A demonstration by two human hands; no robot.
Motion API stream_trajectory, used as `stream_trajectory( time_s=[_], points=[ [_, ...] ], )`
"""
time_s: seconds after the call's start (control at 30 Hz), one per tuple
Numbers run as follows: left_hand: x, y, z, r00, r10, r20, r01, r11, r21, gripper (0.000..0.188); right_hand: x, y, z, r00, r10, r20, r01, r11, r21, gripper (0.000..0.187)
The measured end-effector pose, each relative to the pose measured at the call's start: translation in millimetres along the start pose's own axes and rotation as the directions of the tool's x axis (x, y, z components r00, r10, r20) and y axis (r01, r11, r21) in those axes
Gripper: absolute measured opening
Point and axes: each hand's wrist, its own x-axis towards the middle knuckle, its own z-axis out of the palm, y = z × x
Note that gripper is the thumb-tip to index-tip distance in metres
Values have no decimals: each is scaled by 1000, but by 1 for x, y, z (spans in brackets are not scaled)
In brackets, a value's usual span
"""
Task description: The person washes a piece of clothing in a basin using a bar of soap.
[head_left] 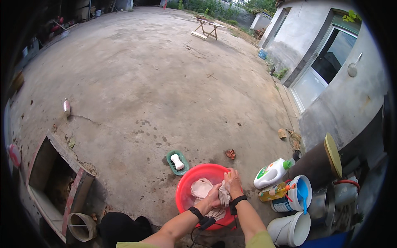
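Note:
A red plastic basin [180,194] stands on the ground in front of me with a pale beige cloth [201,188] bunched inside. My left hand [213,197] is closed on a fold of this cloth over the middle of the basin. At the basin's right side, my right hand [233,182] grips the same cloth, close beside the left. A small yellowish patch shows at the right fingers; I cannot make out what it is. Just beyond the rim lies a green soap dish [170,156] with a white bar of soap [178,161] on it.
On the right stand a white detergent bottle [271,173], a yellow bottle [273,193], a bucket with a blue scoop [303,191] and a white bucket [277,230]. An open wooden-edged box [76,186] and a round pail [82,227] are at left. A trestle table [209,27] stands far off.

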Motion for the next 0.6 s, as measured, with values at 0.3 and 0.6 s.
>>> stream_trajectory(
  time_s=[0.3,0.6],
  points=[
    [-5,2,-22,978,19,207,-2,997,-82,46,-22,-11,7,965,-235,113,240,970,-31,31],
    [-26,15,33,997,20,-69,-20,1000,2,41,-13,-22,-22,894,-353,277,357,933,40,41]
  ],
)
